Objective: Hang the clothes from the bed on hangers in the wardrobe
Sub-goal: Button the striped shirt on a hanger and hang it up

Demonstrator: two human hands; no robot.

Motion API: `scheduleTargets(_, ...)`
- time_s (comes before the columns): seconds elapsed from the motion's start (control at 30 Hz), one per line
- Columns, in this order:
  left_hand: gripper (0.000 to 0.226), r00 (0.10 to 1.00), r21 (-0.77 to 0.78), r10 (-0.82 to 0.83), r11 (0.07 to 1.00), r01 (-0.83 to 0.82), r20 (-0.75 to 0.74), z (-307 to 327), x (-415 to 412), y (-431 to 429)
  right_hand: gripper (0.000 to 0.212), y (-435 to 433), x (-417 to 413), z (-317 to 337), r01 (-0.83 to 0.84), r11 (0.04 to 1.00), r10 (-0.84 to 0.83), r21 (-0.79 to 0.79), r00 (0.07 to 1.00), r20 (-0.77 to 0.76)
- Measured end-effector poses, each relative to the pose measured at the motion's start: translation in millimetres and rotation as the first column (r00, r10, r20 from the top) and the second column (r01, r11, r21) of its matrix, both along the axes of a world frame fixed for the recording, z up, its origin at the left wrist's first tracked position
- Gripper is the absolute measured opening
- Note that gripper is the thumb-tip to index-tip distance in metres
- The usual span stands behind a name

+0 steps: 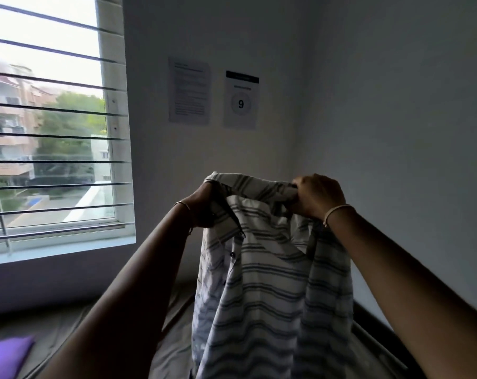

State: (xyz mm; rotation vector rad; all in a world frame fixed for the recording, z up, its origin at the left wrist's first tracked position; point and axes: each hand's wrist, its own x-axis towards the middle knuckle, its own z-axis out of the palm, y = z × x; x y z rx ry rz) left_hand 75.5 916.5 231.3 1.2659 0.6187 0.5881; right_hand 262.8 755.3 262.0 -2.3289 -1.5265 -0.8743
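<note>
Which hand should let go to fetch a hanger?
Probably the left hand: the right hand grips a bunched fistful of the striped shirt at its top, so it could likely carry it alone. No hanger is in view.

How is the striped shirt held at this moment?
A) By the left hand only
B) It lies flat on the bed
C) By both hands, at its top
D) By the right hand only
C: the left hand and the right hand each hold the top of the striped shirt, which hangs down over the bed.
</note>
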Motion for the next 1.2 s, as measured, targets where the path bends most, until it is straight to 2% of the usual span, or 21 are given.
scheduleTargets(0.07,0.058,0.998,0.023,-0.028,0.999,0.030,-0.055,-2.9,-21.7,12.0,0.041,4.9,-21.6,-3.1,0.073,0.996,-0.080,-0.049,0.986,-0.148)
scheduleTargets(0.2,0.065,0.984,0.079,-0.177,0.981,0.177,-0.005,-5.7,-55.8,17.1,0.040,9.6,-60.5,-11.7,0.102,0.989,-0.143,-0.111,0.867,-0.478)
scheduleTargets(0.3,0.056,0.975,0.112,-0.221,0.969,0.221,-0.015,-9.3,-76.2,28.7,0.040,12.0,-91.6,-20.9,0.098,0.981,-0.179,-0.165,0.783,-0.596)
scheduleTargets(0.47,0.058,0.953,0.223,-0.294,0.927,0.302,-0.068,-11.8,-110.4,28.1,0.041,4.1,-152.2,-25.5,0.137,0.990,-0.101,-0.038,0.489,-0.866)
scheduleTargets(0.57,0.061,0.975,0.348,-0.158,0.915,0.205,-0.159,-7.8,-132.7,39.3,0.042,-4.3,-173.8,-27.2,0.173,0.976,0.060,0.133,0.371,-0.927)
scheduleTargets(0.63,0.088,0.967,0.521,0.072,0.851,0.069,-0.246,-6.4,-147.2,47.6,0.041,-10.1,-187.5,-24.1,0.147,0.968,0.160,0.204,0.261,-0.952)
scheduleTargets(0.67,0.095,0.957,0.605,0.178,0.796,-0.004,-0.228,-6.2,-153.3,50.7,0.040,-12.1,-195.1,-22.5,0.122,0.966,0.202,0.228,0.192,-0.960)
scheduleTargets(0.77,0.083,0.942,0.712,0.322,0.683,-0.162,-0.095,-1.5,-167.1,46.4,0.038,-14.0,-213.0,-19.9,0.053,0.967,0.242,0.247,0.091,-0.966)
scheduleTargets(0.87,0.073,0.947,0.739,0.318,0.647,-0.186,-0.040,1.3,-173.2,44.2,0.050,-9.9,-217.5,-25.4,0.077,0.955,0.291,0.287,-0.036,-0.956)
scheduleTargets(0.9,0.071,0.952,0.751,0.305,0.637,-0.173,-0.039,-1.0,-171.8,45.7,0.048,-9.6,-219.7,-28.8,0.096,0.948,0.311,0.304,-0.062,-0.948)
scheduleTargets(0.97,0.080,0.958,0.777,0.280,0.615,-0.131,-0.060,-5.8,-170.0,45.6,0.042,-8.4,-223.5,-38.5,0.142,0.933,0.347,0.330,-0.112,-0.931)
scheduleTargets(1.07,0.085,0.958,0.810,0.256,0.585,-0.044,-0.133,-22.2,-160.6,47.9,0.058,0.5,-208.4,-68.8,0.226,0.909,0.401,0.350,-0.245,-0.883)
scheduleTargets(1.13,0.076,0.949,0.804,0.247,0.595,0.008,-0.193,-39.8,-151.2,51.1,0.062,5.2,-197.4,-96.1,0.273,0.914,0.369,0.300,-0.252,-0.895)
scheduleTargets(1.2,0.067,0.932,0.800,0.266,0.599,0.040,-0.246,-62.0,-138.0,56.7,0.053,10.1,-184.5,-127.5,0.322,0.919,0.315,0.230,-0.243,-0.918)
